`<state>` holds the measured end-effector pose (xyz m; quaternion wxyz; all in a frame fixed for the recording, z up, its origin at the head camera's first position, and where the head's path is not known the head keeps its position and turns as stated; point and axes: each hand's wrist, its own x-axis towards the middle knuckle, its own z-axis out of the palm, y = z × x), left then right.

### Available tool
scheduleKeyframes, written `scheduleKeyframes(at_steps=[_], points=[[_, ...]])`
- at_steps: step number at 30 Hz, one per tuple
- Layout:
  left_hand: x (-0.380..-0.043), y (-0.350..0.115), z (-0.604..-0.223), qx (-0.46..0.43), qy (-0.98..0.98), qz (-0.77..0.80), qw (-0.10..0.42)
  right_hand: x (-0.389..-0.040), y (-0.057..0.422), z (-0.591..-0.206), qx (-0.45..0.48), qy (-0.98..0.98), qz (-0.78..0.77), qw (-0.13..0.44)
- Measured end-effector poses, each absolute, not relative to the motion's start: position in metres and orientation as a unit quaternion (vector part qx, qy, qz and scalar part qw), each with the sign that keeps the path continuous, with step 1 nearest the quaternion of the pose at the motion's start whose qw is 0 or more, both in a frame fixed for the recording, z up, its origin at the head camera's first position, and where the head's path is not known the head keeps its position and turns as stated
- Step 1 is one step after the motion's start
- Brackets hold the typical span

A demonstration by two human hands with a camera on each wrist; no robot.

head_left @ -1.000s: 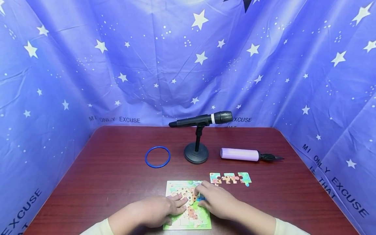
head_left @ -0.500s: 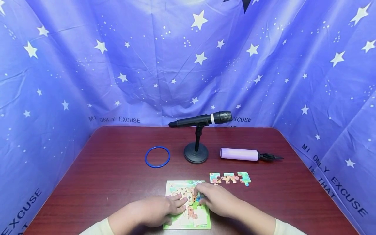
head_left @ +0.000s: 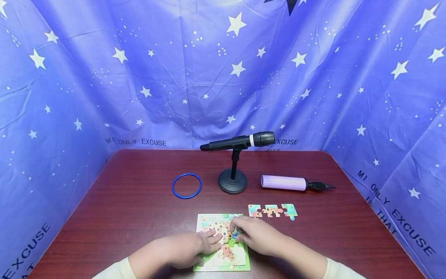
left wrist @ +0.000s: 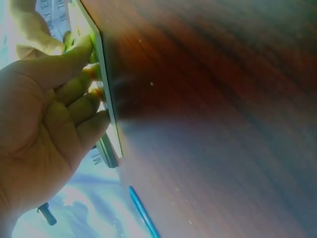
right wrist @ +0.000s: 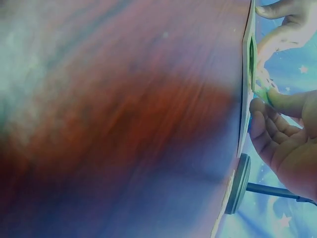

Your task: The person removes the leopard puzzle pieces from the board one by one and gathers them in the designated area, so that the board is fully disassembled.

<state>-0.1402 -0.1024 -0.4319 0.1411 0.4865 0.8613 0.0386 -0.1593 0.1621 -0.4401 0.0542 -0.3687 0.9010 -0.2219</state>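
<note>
A jigsaw puzzle board (head_left: 199, 224) with a spotted cartoon animal lies at the table's front, in the head view. My left hand (head_left: 186, 248) rests on its left part, fingers straight and spread over the picture. On the board's right side, my right hand (head_left: 261, 236) pinches a puzzle piece between thumb and curled fingers. The right wrist view shows that green puzzle piece (right wrist: 266, 93) at the thumb tip, close over the board. My fingers hide most of it in the head view. From the left wrist view, the left fingertips (left wrist: 96, 119) press at the board's surface.
Behind the board, to the right, three loose puzzle pieces (head_left: 272, 211) lie in a row. Farther back are a blue ring (head_left: 173, 190), a black microphone on a stand (head_left: 232, 181) and a lilac hand pump (head_left: 283, 183). A starry blue curtain (head_left: 195, 77) surrounds the table (head_left: 139, 174).
The right thumb and fingers have shifted slightly at the pinched puzzle piece on the board's right side. My left hand has stayed in place on the board.
</note>
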Motion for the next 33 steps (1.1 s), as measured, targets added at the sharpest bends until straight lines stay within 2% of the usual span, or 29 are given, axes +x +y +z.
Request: scheduleKeyframes(at_steps=[6,13,21,24,33], points=[[-0.136,-0.098,-0.433,0.505,0.857,0.010,0.102,-0.160,0.163,-0.440,-0.354,0.908,-0.218,0.064],[-0.126,-0.087,-0.430,0.459,0.882,-0.038,0.097,-0.160,0.162,-0.440,-0.347,0.910,-0.217,0.064],[-0.120,-0.075,-0.430,0.454,0.882,-0.118,0.036,-0.161,0.161,-0.439,-0.346,0.912,-0.211,0.063],[-0.119,-0.073,-0.431,0.452,0.882,-0.128,0.033,-0.161,0.161,-0.439,-0.345,0.911,-0.216,0.068],[-0.122,-0.069,-0.431,0.424,0.895,-0.121,0.066,-0.163,0.163,-0.441,-0.348,0.906,-0.227,0.080]])
